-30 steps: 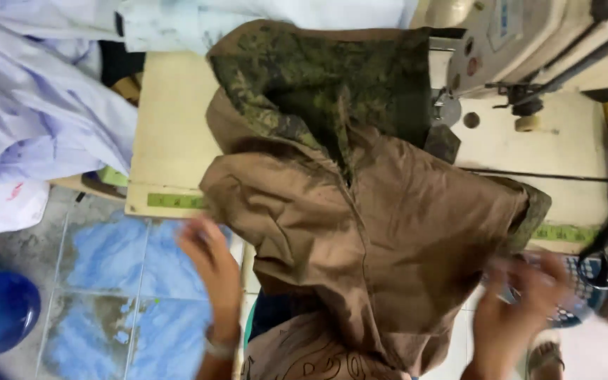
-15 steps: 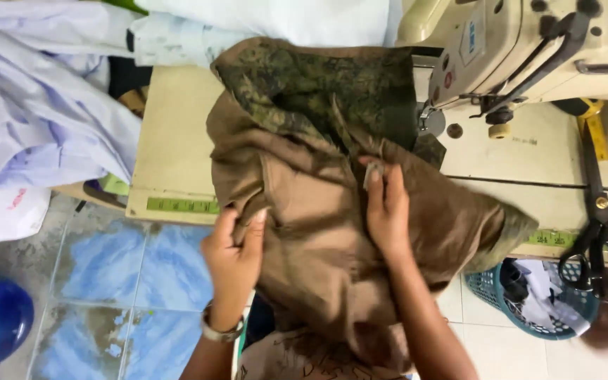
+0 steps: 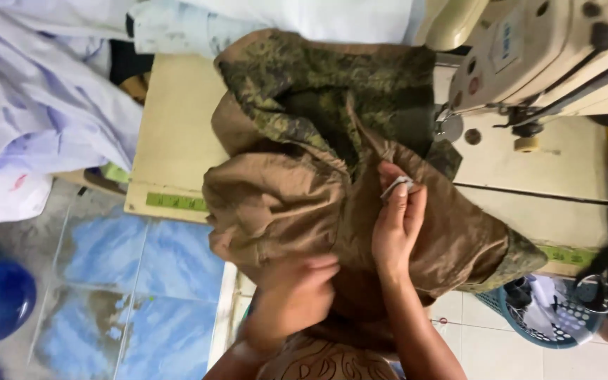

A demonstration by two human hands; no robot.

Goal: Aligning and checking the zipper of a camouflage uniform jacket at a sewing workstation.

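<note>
Brown lining of the jacket is heaped on the tabletop. The right hand has slid up, its grip pinching a small white tag; the left hand, blurred, has dropped to bunch cloth at the near edge.

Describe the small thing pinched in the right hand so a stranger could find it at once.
Start at the cream sewing machine and go down-left onto the brown garment with camouflage lining. The right hand rests on it, its fingers pinching a small white tag, the only pale scrap against the brown cloth.
</note>
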